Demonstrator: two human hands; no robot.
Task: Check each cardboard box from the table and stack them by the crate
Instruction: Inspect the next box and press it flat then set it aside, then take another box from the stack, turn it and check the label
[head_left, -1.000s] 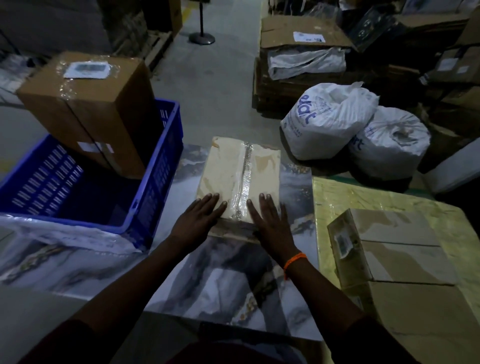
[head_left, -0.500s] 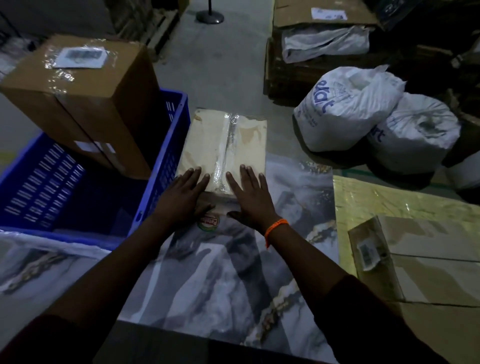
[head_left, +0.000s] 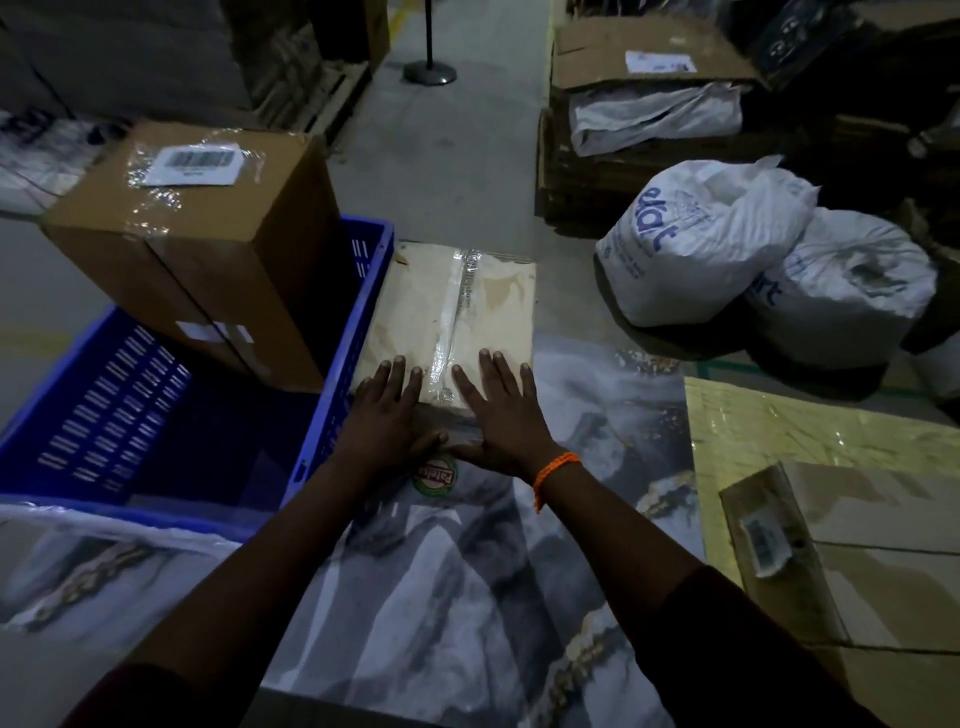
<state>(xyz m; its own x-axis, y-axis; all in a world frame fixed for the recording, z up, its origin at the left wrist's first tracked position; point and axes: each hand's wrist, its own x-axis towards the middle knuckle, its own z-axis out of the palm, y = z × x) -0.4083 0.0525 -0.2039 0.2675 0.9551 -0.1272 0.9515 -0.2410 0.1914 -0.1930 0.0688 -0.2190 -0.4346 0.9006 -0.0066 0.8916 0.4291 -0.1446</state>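
- The flat pale cardboard box with a clear tape seam (head_left: 467, 306) lies at the far edge of the marble-patterned surface (head_left: 467, 597). Its left side is just beside the wall of the blue slotted plastic crate (head_left: 327, 410).
- The left hand (head_left: 387, 415) and the right hand (head_left: 498, 415) lie flat on its near end, one on each side of the seam. Their fingers are straight and spread, pressing rather than gripping.
- The step looks like seating the box by the crate. Even pressure from both palms should keep it square to the crate wall and stop it twisting.
- The far end seems to reach past the surface edge, so the push should be short and the weight kept on the near half. Otherwise the box may tip towards the floor.
- The tape seam is glossy and probably slick, so the palms are better placed on bare cardboard.
- The tall brown cardboard box with a barcode label (head_left: 208, 249) leans in the crate. A hard knock on the crate wall could shift it.
- Another brown cardboard box (head_left: 857, 561) waits at the right, not yet stacked.
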